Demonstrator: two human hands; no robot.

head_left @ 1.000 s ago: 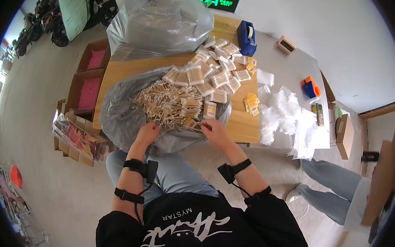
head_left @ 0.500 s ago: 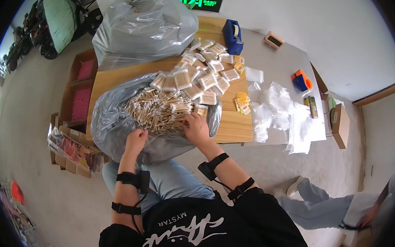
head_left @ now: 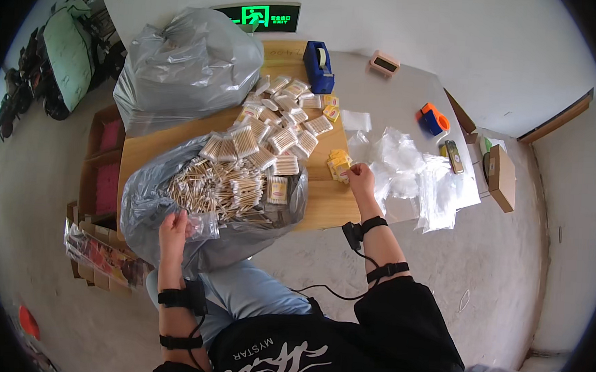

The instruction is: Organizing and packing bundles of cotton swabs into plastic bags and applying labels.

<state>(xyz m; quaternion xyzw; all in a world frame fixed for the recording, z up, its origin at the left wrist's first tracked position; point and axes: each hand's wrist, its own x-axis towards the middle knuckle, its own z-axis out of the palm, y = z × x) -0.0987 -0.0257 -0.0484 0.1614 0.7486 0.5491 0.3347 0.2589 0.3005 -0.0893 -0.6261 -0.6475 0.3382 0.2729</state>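
My left hand [head_left: 174,231] is closed on a small clear plastic bag [head_left: 204,226], just over the near edge of a big grey plastic bag [head_left: 144,189]. Inside that open grey bag lies a heap of loose cotton swabs [head_left: 217,186], with a packed bundle of swabs [head_left: 277,189] at its right side. Farther right, the fingers of my right hand [head_left: 363,181] are pinched at the edge of a small pile of yellow cards [head_left: 338,162] on the wooden tabletop. Packed swab bags [head_left: 284,139] are piled behind the grey bag.
A full grey sack [head_left: 189,70] stands at the back left beside a blue tape dispenser [head_left: 319,68]. Clear empty bags [head_left: 401,165] cover part of the grey table at right, near an orange-and-blue tape cutter [head_left: 433,119]. Cardboard boxes [head_left: 101,174] stand on the floor at left.
My right hand has gone from the swab heap to the yellow cards. The left hand now shows a clear bag. A person at the right has mostly left view, and the whole view has shifted.
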